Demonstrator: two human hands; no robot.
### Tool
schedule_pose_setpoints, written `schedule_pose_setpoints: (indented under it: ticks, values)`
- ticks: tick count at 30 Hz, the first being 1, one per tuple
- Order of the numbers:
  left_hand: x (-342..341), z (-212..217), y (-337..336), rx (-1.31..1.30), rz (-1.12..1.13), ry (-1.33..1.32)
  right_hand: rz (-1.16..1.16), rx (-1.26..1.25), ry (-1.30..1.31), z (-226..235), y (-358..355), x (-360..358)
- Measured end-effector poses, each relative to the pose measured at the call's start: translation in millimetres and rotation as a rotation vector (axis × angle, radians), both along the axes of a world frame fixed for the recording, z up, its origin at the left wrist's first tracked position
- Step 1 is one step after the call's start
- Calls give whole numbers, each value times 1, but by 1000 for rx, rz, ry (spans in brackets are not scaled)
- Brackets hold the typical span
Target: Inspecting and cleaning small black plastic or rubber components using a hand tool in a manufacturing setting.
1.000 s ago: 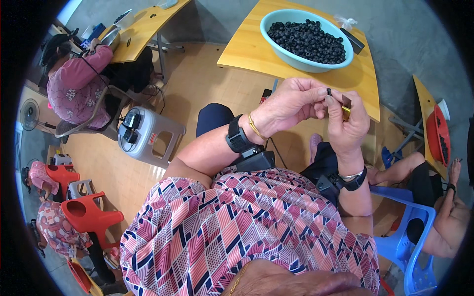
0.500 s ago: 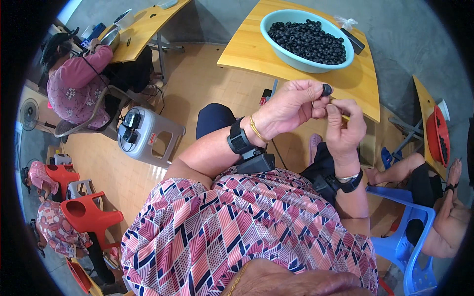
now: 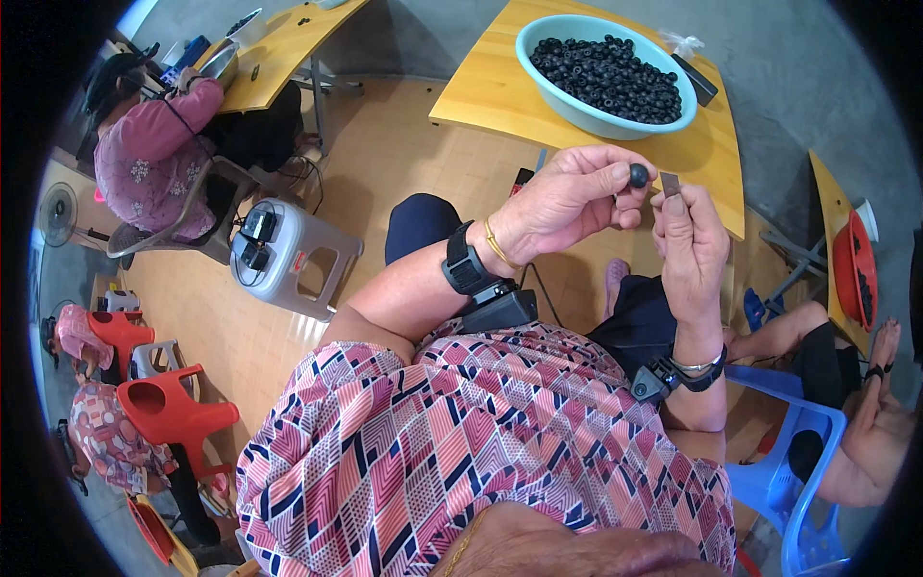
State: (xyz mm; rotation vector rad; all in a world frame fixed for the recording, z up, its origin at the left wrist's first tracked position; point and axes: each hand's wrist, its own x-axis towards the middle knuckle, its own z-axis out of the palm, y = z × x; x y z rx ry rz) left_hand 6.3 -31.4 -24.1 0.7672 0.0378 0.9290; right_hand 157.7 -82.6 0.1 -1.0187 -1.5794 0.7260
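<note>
Between the thumb and fingers of my left hand (image 3: 588, 192) is a small round black part (image 3: 638, 176) with a smooth domed surface. My right hand (image 3: 694, 236), just to the right of it, pinches a small flat dark blade (image 3: 671, 183) that sticks up past the thumb. A narrow gap separates the blade from the black part. Beyond both hands, a light blue basin (image 3: 538, 85) holds a heap of black ring-shaped parts (image 3: 606, 82), several with a visible hole.
The basin stands on a yellow wooden table (image 3: 471, 91), beside a black box (image 3: 694, 81) and a clear plastic bag (image 3: 681, 44). A grey stool (image 3: 298, 252) is to my left. People sit nearby on both sides. A red basin (image 3: 852, 271) and a blue chair (image 3: 808, 433) are at right.
My right hand has turned and drawn slightly away from my left, and the blade now points upward in view. The black part in my left hand shows more of its round face.
</note>
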Motion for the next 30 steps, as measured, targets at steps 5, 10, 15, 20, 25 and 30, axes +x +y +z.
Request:
schedule_pose_setpoints:
  ticks: [5,10,15,20,25,30]
  values:
    - [1,-4,1,14,23,3,32,-40,-49,7,0,-3]
    - [0,-4,0,36,37,13,76,-28,17,10,0,-10]
    - [-2,-3,0,78,72,60,61,-41,9,9,1,-11]
    - [-3,-3,0,82,93,85,47,-38,-18,7,2,-10]
    - [-3,-4,1,65,112,113,8,-28,-107,14,0,-11]
    - [-4,-4,1,121,188,186,23,-11,-102,9,0,-10]
